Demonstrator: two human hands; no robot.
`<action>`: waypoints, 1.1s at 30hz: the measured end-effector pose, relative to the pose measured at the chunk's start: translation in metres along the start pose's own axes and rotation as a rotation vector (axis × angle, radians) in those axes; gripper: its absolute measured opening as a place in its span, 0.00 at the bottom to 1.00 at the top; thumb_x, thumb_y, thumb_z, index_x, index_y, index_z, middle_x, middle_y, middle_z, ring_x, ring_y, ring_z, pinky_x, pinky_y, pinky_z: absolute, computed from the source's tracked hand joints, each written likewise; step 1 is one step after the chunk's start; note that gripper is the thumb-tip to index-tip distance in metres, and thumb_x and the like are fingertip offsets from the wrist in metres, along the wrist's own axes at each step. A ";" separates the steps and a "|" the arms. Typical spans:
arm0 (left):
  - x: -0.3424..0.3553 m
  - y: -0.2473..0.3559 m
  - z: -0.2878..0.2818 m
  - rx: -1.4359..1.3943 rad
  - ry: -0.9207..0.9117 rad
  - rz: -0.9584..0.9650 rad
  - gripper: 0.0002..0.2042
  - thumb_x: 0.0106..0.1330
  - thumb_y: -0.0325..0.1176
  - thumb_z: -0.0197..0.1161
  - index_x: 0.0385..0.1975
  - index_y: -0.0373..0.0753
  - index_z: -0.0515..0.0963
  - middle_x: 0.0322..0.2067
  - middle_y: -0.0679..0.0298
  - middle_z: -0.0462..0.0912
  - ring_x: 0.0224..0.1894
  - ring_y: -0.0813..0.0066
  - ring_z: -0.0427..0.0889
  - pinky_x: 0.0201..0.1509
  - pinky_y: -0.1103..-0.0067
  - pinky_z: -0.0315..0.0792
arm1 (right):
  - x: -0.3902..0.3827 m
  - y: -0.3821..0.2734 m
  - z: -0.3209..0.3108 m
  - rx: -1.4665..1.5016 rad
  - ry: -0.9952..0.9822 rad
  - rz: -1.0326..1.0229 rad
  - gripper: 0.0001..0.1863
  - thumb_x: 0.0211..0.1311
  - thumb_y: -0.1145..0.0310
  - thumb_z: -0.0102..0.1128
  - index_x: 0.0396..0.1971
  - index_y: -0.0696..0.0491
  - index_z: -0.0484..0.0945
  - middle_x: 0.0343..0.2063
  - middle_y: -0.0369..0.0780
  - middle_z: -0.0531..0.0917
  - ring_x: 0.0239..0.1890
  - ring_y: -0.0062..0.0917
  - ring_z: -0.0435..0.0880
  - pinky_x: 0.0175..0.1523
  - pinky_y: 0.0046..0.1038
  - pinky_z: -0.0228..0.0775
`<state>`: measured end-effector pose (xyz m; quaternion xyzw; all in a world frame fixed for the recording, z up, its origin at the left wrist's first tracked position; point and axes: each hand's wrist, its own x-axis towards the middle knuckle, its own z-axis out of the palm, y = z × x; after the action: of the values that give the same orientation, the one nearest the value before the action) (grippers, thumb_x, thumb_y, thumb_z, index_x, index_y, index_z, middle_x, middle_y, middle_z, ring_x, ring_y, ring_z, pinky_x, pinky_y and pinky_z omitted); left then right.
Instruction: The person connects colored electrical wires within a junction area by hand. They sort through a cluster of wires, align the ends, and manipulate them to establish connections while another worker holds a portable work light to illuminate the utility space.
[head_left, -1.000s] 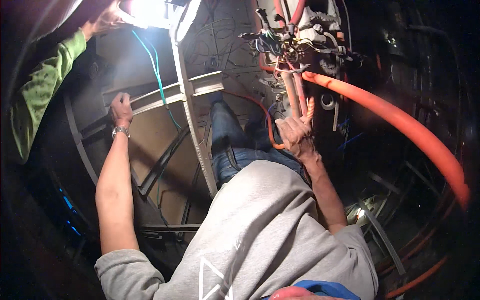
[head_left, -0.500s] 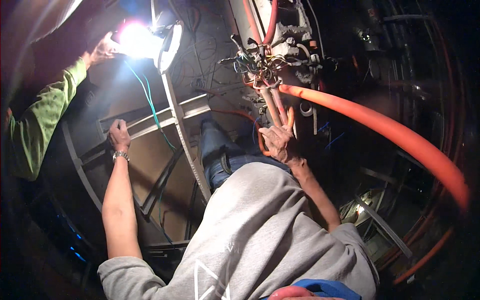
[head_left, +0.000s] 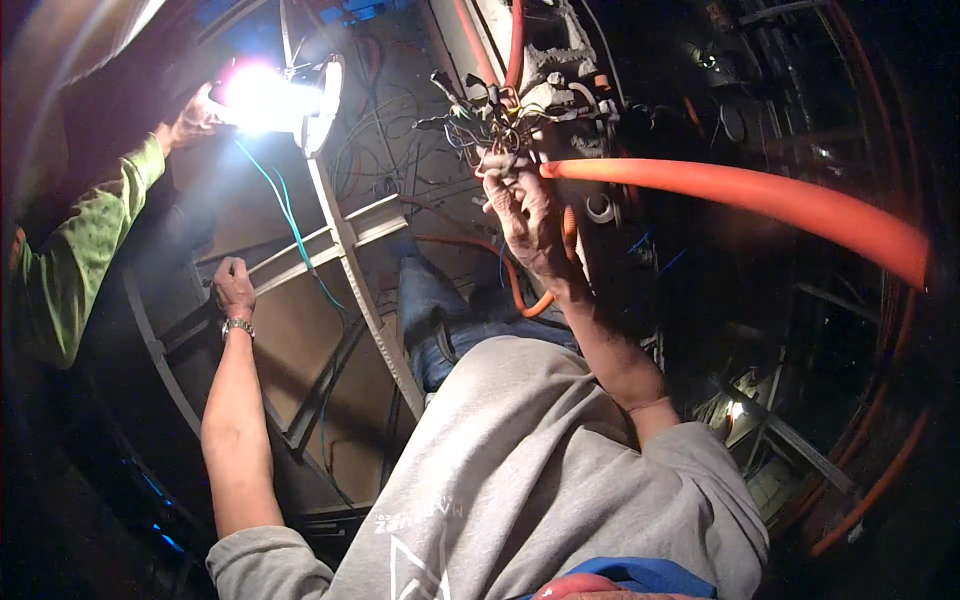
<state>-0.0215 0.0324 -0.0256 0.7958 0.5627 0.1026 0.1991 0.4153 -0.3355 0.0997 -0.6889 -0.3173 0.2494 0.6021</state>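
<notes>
My left hand (head_left: 234, 288), a watch at its wrist, is closed over the edge of a metal frame (head_left: 372, 330). Further right, my right hand (head_left: 525, 215) reaches up to the base of a tangle of wires (head_left: 500, 120). Its fingers are curled in where pale conduits meet the wires; what lies inside them is hidden. Beside the knuckles a thick orange conduit (head_left: 730, 188) runs off to the right. Below it, a thin corrugated orange tube (head_left: 570, 235) hangs by my wrist.
Another person's hand (head_left: 195, 118), in a green sleeve (head_left: 90, 250), is at a glaring work lamp (head_left: 262, 98) at the upper left. A teal cable (head_left: 285, 205) trails down from the lamp across the frame. Metal bars (head_left: 800, 450) stand in the dark lower right.
My right hand has moved up from the corrugated tube to the base of the wires. My left hand stays on the frame. The whole view has shifted slightly.
</notes>
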 end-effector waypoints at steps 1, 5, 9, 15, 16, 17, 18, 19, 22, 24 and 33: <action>-0.001 0.002 0.001 -0.005 -0.002 0.000 0.18 0.70 0.45 0.58 0.32 0.35 0.82 0.34 0.42 0.84 0.38 0.36 0.83 0.41 0.56 0.73 | -0.006 -0.008 0.000 -0.045 0.012 0.002 0.14 0.76 0.70 0.63 0.56 0.58 0.81 0.53 0.44 0.83 0.51 0.25 0.85 0.50 0.30 0.84; -0.001 0.009 0.000 0.006 0.015 0.020 0.17 0.71 0.45 0.58 0.33 0.36 0.83 0.35 0.43 0.85 0.38 0.37 0.83 0.41 0.57 0.73 | -0.021 0.008 -0.023 -0.800 -0.051 -0.397 0.17 0.70 0.65 0.69 0.57 0.44 0.85 0.65 0.41 0.82 0.73 0.43 0.73 0.72 0.37 0.72; 0.001 0.002 0.003 0.013 -0.009 0.008 0.18 0.71 0.46 0.58 0.34 0.36 0.84 0.36 0.42 0.85 0.39 0.37 0.84 0.42 0.57 0.74 | -0.029 0.018 -0.021 -0.809 -0.022 -0.384 0.17 0.70 0.64 0.70 0.58 0.39 0.85 0.67 0.40 0.81 0.75 0.46 0.70 0.74 0.41 0.70; -0.001 -0.004 0.007 0.025 -0.008 -0.002 0.18 0.71 0.47 0.58 0.35 0.36 0.84 0.36 0.42 0.85 0.40 0.36 0.84 0.42 0.57 0.74 | -0.030 0.023 -0.019 -0.675 0.001 -0.300 0.15 0.72 0.66 0.69 0.56 0.42 0.85 0.66 0.41 0.82 0.73 0.44 0.74 0.72 0.42 0.70; -0.001 -0.002 0.006 0.025 -0.002 0.000 0.18 0.71 0.47 0.58 0.35 0.36 0.84 0.36 0.42 0.85 0.40 0.36 0.84 0.42 0.57 0.74 | -0.029 0.022 -0.018 -0.517 0.028 -0.240 0.14 0.73 0.66 0.69 0.55 0.43 0.85 0.63 0.42 0.84 0.69 0.42 0.79 0.68 0.40 0.73; 0.000 -0.001 0.004 0.027 0.004 -0.018 0.18 0.71 0.47 0.57 0.36 0.36 0.84 0.37 0.42 0.86 0.41 0.36 0.84 0.43 0.56 0.74 | -0.029 0.020 -0.017 -0.358 0.054 -0.180 0.12 0.74 0.66 0.68 0.54 0.44 0.85 0.60 0.43 0.85 0.64 0.40 0.83 0.65 0.38 0.76; 0.000 0.001 0.003 0.028 0.010 -0.036 0.19 0.71 0.47 0.57 0.36 0.36 0.84 0.37 0.41 0.86 0.42 0.36 0.84 0.43 0.56 0.74 | -0.029 0.020 -0.016 -0.356 0.057 -0.184 0.12 0.74 0.66 0.68 0.54 0.44 0.85 0.60 0.43 0.85 0.64 0.40 0.83 0.65 0.38 0.76; 0.002 0.003 0.003 0.027 0.007 -0.033 0.19 0.71 0.47 0.57 0.36 0.36 0.84 0.37 0.41 0.86 0.42 0.36 0.84 0.43 0.56 0.74 | -0.028 0.016 -0.016 -0.286 0.039 -0.055 0.13 0.74 0.66 0.68 0.56 0.46 0.83 0.57 0.43 0.86 0.58 0.37 0.86 0.60 0.36 0.78; 0.003 0.006 0.003 0.032 -0.028 -0.017 0.20 0.71 0.48 0.57 0.36 0.36 0.85 0.38 0.40 0.86 0.43 0.35 0.83 0.44 0.55 0.73 | -0.018 -0.001 -0.002 -0.050 0.059 0.084 0.16 0.78 0.62 0.63 0.60 0.49 0.78 0.47 0.41 0.87 0.42 0.27 0.89 0.46 0.29 0.80; 0.000 -0.002 0.004 0.017 0.031 0.009 0.20 0.71 0.48 0.56 0.36 0.36 0.85 0.39 0.39 0.85 0.43 0.34 0.83 0.44 0.54 0.73 | -0.010 -0.021 0.007 0.070 0.171 0.225 0.18 0.82 0.57 0.57 0.61 0.53 0.75 0.43 0.41 0.87 0.41 0.25 0.89 0.45 0.26 0.80; 0.000 0.008 0.005 -0.029 -0.027 -0.026 0.19 0.70 0.46 0.56 0.37 0.34 0.84 0.38 0.40 0.86 0.42 0.35 0.83 0.45 0.56 0.74 | 0.007 -0.005 0.005 0.154 0.164 0.430 0.21 0.86 0.58 0.47 0.62 0.57 0.79 0.46 0.42 0.86 0.41 0.25 0.91 0.48 0.25 0.84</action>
<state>-0.0129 0.0288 -0.0264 0.7866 0.5689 0.0974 0.2193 0.4152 -0.3264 0.1045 -0.7106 -0.0933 0.3386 0.6097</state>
